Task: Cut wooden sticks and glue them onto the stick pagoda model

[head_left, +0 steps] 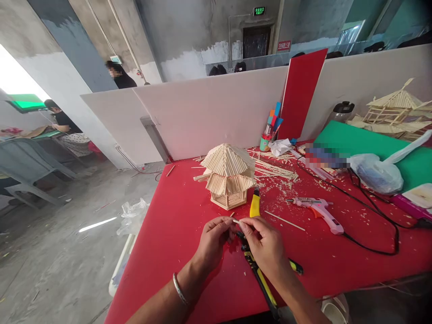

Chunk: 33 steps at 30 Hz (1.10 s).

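Red tabletop (165, 238) beneath short, thin, pale stick (236, 221)

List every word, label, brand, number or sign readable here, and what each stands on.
"安全出口 EXIT": the lit green exit sign above the dark door.
Red wall sign: pale characters, too small to read surely.
Green-and-white wall sign: too blurred to read.

Can't see much of the little stick (236, 221), tbh: the left hand (212, 238) and right hand (266, 243) cover most of it. Right forearm (292, 288) blocks part of the black-and-yellow tool (267, 286). Far right, the stick house (393, 101) gets cut off, and a pixelated patch (326, 156) on the worktop (175, 238) is unreadable.
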Available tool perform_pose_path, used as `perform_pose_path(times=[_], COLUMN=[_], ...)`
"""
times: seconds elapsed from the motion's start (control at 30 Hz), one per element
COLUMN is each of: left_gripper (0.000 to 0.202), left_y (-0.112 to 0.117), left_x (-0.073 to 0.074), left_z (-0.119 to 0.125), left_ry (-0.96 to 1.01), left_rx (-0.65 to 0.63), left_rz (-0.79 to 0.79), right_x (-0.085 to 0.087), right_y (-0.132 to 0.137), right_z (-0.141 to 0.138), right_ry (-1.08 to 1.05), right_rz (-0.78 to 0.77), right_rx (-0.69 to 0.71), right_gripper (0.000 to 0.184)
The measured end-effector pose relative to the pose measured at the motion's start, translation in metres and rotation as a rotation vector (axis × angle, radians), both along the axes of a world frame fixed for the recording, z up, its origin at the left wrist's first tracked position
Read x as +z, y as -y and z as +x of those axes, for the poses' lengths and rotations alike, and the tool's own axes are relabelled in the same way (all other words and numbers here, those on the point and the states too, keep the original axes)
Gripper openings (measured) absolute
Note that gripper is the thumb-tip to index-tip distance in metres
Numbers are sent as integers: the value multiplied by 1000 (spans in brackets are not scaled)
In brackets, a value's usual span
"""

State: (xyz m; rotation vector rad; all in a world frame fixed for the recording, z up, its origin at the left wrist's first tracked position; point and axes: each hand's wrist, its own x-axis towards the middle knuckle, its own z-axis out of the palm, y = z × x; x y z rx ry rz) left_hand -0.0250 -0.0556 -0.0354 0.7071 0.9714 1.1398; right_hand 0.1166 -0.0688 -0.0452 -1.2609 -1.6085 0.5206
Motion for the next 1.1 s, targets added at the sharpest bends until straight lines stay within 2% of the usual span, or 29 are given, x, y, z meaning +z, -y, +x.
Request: perform_pose_path(times=[0.13, 0.37, 0.67, 0.87, 1.0, 1.1], left_gripper=[23, 24, 25, 26, 20, 23], left_y=[-1, -2, -5, -6, -8, -10], left_x=[-1, -1, -1, 1, 2, 2], left_z=[-2, -2, -5, -9, -10, -11], left_ry=[-44, -61, 120, 149, 176, 164], left_rx=[45, 42, 5, -6, -10, 20], left_rz=[34, 47, -21, -52, -46, -31], right_x=[-4, -6, -1, 5, 16, 27], right_y=[0, 3, 0, -1, -12, -25], right_z=[-2, -3, -12, -18, -19, -19], right_ry=[29, 87, 48, 0, 35, 76], right_rz=[77, 153, 182, 197, 275, 325], right_rx=[-20, -43, -4, -10, -116, -211], right_gripper=[19, 15, 12, 9, 8, 9])
